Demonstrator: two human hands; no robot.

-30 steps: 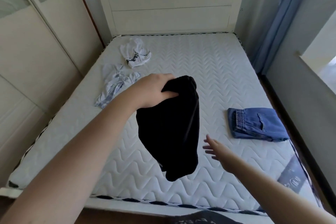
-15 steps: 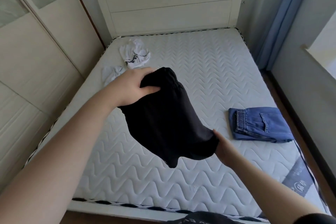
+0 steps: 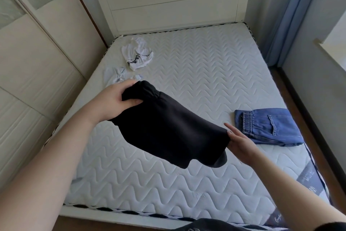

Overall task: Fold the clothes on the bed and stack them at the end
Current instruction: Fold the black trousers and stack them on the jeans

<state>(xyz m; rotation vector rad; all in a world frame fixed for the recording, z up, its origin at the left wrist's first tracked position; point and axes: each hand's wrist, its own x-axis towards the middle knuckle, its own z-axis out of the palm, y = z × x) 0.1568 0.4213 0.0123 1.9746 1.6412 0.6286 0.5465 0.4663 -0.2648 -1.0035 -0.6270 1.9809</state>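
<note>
left hand (image 3: 114, 101): grips the elastic waistband end of the black garment (image 3: 168, 133), thumb on top, fingers curled under. Same grip as a second ago.
right hand (image 3: 238, 140): a second ago it was spread and clear of the cloth, reaching in. Now it holds the hem end; fingers look mostly straight along the edge, thumb hidden behind the fabric, so pinch vs. flat support: cannot tell for sure.
black garment: a second ago it hung limp from the left hand. Now it spans both hands, slanting down from upper left to lower right, clear of the mattress (image 3: 206, 73). One lower corner sags below the right hand.
meaning: two-handed control is established. Judgement: the step in hand is laying it flat or making the first fold; folding itself not started.
folded jeans (image 3: 267, 127): flat on the right side of the mattress, near the foot end, just beyond the right hand. Reads as the start of the stack.
white shirt (image 3: 138, 56): crumpled, far left near the headboard (image 3: 174, 2), untouched.
pale blue garment (image 3: 119, 77): crumpled, just behind the left hand, partly hidden by it.
progress: one folded, one in hand, two waiting. Early to mid.
risk: the sagging corner may bunch when the cloth lands; likely needs a smoothing pass first.
</note>
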